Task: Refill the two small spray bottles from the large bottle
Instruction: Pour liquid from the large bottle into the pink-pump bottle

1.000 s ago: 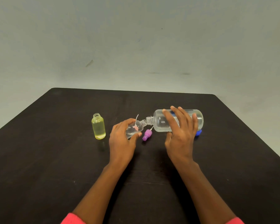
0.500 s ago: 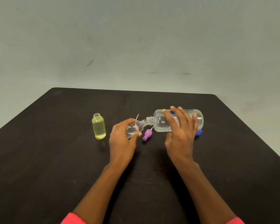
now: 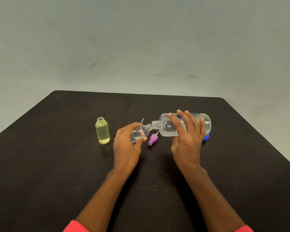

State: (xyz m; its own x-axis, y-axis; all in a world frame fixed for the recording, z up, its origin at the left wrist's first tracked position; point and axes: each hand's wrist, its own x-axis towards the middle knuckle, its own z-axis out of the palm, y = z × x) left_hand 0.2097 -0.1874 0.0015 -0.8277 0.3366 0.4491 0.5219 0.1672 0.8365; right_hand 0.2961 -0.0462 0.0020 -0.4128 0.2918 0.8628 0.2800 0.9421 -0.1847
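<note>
My right hand (image 3: 187, 138) grips the large clear bottle (image 3: 167, 125), tipped on its side above the table with its threaded neck pointing left. That neck meets the mouth of a small clear spray bottle (image 3: 140, 132), tilted and held in my left hand (image 3: 126, 144); some clear liquid lies inside it. A second small bottle (image 3: 102, 131), yellow-tinted and uncapped, stands upright to the left, apart from both hands. A purple spray cap (image 3: 152, 139) with its thin tube lies on the table between my hands.
A blue cap (image 3: 206, 137) lies on the dark table (image 3: 57, 164) behind my right hand. A thin white tube (image 3: 142, 122) sticks up behind the small clear bottle. The table's far edge meets a pale wall.
</note>
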